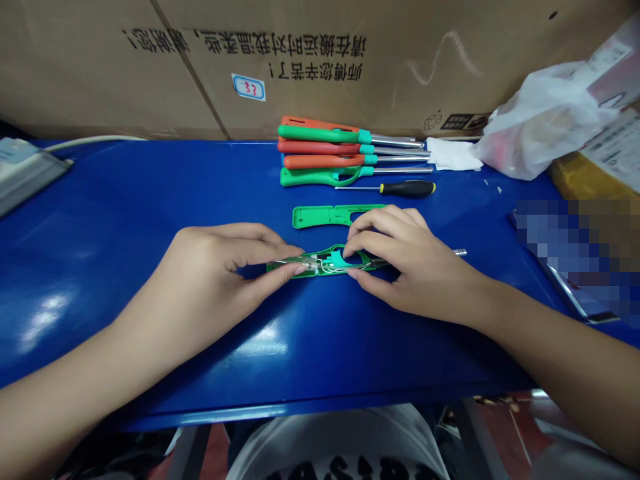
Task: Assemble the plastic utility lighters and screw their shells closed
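Note:
An opened green lighter shell (325,261) with white wires and a teal trigger lies on the blue table (125,220), its metal tip (459,253) sticking out to the right. My left hand (220,273) pinches its left end between thumb and fingers. My right hand (400,263) presses down on its right half, fingers curled over the teal trigger. The other green shell half (330,215) lies just behind, apart from both hands.
Several orange and green long lighters (330,152) are stacked at the back, with a black-handled screwdriver (400,189) in front of them. A white plastic bag (545,123) and cardboard boxes (300,60) stand behind. A grey device (23,170) sits far left.

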`<state>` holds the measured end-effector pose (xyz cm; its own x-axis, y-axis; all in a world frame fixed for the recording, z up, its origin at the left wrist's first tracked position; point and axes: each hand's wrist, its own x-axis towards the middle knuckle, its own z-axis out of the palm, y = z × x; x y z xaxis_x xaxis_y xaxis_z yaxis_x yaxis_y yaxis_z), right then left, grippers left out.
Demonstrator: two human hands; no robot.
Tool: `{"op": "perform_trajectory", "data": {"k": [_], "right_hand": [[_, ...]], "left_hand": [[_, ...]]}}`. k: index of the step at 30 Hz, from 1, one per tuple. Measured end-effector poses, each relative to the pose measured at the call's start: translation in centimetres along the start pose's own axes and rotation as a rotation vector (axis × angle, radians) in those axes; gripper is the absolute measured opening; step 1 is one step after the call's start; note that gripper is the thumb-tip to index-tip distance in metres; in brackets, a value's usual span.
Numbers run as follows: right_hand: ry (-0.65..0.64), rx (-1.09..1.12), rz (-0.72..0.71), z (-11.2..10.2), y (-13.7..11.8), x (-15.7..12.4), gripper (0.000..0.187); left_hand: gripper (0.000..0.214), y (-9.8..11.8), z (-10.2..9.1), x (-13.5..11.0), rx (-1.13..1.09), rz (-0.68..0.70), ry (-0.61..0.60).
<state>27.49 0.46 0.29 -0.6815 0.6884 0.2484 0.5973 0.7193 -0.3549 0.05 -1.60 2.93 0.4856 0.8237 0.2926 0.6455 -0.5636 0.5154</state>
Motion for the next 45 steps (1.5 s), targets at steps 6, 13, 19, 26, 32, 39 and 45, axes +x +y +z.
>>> {"op": "perform_trajectory", "data": {"k": [6, 13, 19, 26, 32, 39, 45], "right_hand": [[0.032, 0.074, -0.012, 0.3, -0.5, -0.2, 0.023], [0.07, 0.272, 0.013, 0.8, -0.6, 0.1, 0.017], [0.057, 0.369, 0.067, 1.0, -0.7, 0.4, 0.012], [0.053, 0.37, 0.078, 0.9, -0.9, 0.3, 0.01], [0.106, 0.169, 0.075, 0.4, -0.9, 0.2, 0.014], [0.103, 0.032, 0.167, -0.5, -0.1, 0.2, 0.014], [0.042, 0.034, 0.176, -0.5, -0.1, 0.3, 0.014]], "left_hand": [[0.017, 0.4, -0.2, -0.4, 0.015, 0.06, 0.06], [0.018, 1.5, -0.4, -0.5, -0.038, 0.086, 0.055], [0.025, 1.7, -0.2, -0.5, -0.095, 0.054, 0.045], [0.024, 1.9, -0.1, -0.4, -0.098, 0.045, 0.037], [0.014, 1.6, -0.2, -0.5, -0.02, -0.001, 0.062], [0.018, 0.9, -0.3, -0.2, 0.017, -0.033, -0.001], [0.02, 0.3, 0.1, 0.1, 0.024, -0.027, -0.02]]}}
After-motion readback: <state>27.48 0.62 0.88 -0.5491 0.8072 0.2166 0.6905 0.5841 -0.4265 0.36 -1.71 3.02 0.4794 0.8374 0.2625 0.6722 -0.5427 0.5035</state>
